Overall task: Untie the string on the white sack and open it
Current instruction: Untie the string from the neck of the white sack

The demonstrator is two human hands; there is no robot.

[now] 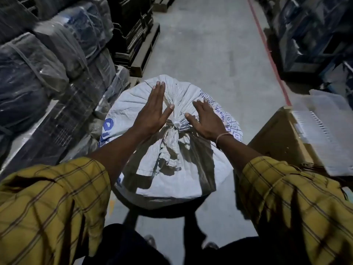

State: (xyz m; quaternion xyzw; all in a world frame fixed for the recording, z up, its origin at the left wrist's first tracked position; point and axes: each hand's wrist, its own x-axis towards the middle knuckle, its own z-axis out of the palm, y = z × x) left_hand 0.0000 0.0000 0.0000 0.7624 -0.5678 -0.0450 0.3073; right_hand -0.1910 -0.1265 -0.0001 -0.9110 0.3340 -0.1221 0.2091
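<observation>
A full white woven sack with blue print stands upright on the concrete floor in front of me. Its neck is gathered and bound by a pale string or tie near the top centre, and the loose mouth fabric bunches toward me below the knot. My left hand hovers flat just left of the knot, fingers straight and together, thumb out toward the tie. My right hand lies spread just right of the knot, fingers apart, a thin band on the wrist. Neither hand holds anything.
Plastic-wrapped bales are stacked close on the left. Dark pallets stand behind them. A cardboard box with clear plastic sheets sits at the right. A red floor line runs along the aisle. My feet show below the sack.
</observation>
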